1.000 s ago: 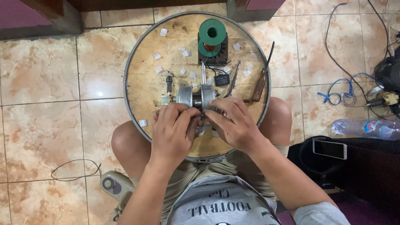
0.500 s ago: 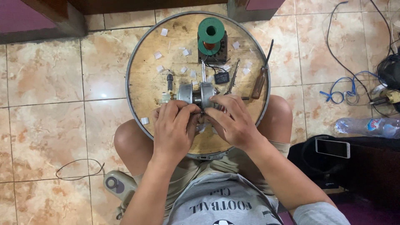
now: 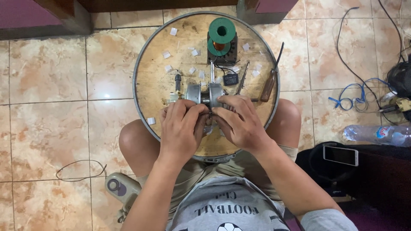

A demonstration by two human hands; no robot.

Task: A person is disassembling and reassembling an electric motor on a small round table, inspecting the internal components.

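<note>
Barely shifting since the earlier frame, fingers (image 3: 195,113) of the left hand (image 3: 182,132) and right hand (image 3: 239,124) are clamping together on the small grey motor (image 3: 204,94), lying mid-way on the round wooden counter (image 3: 154,81), with the green wire spool (image 3: 221,34) behind it and a screwdriver (image 3: 270,81) right.

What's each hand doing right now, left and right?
Left hand: closed, fingers gripping the small metal motor on the round tray.
Right hand: closed on the same motor from the other side.
</note>
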